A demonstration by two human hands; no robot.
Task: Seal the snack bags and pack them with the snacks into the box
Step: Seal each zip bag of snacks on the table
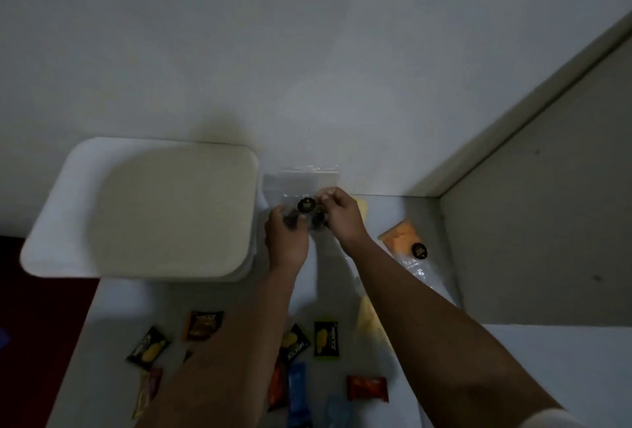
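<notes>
Both my hands hold a clear snack bag (304, 181) with a round black label, raised against the wall past the table's far end. My left hand (285, 239) grips its lower left part and my right hand (342, 215) pinches its right side. The white box (58, 243) stands open on the table to the left, its inside bare. A second clear bag with orange snacks (402, 239) and a black label lies to the right. Several small wrapped snacks lie near me, among them a black and yellow packet (325, 338) and a red packet (367, 388).
The white table (239, 297) is narrow; a dark red floor (44, 325) shows beyond its left edge. A beige wall or cabinet side (547, 222) rises close on the right. A yellowish bag (367, 321) lies under my right forearm.
</notes>
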